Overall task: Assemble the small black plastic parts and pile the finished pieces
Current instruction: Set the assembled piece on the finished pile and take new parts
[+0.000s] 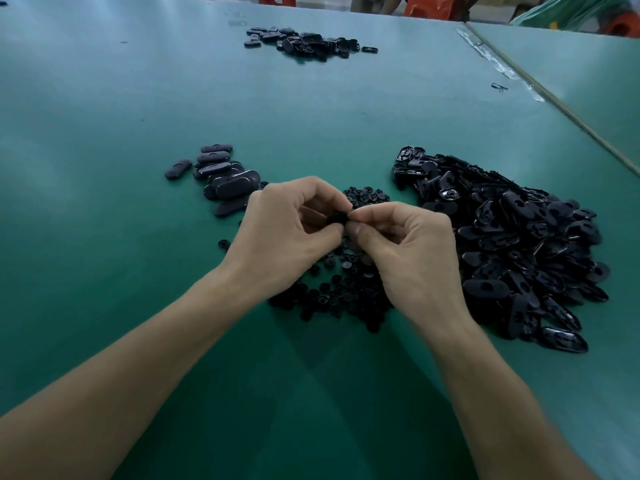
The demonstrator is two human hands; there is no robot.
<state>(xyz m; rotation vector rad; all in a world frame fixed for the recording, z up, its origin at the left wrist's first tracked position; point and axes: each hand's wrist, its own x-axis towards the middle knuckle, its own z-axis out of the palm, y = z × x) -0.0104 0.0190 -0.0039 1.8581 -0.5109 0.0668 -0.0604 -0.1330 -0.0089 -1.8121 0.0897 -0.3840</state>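
Note:
My left hand [291, 230] and my right hand [408, 247] meet at the table's middle, fingertips pinched together on one small black plastic part [336, 219], mostly hidden by the fingers. Beneath the hands lies a scatter of small round black pieces [339, 292]. To the right is a big heap of oval black shells [512, 237] with holes and open insides. To the left sits a small pile of closed oval pieces [221, 174], smooth side up.
The green table [104, 237] stretches far ahead. Another pile of black parts [308, 41] lies at the far side. A seam with tape [502, 67] joins a second table on the right. Orange stools [429, 6] stand beyond the far edge.

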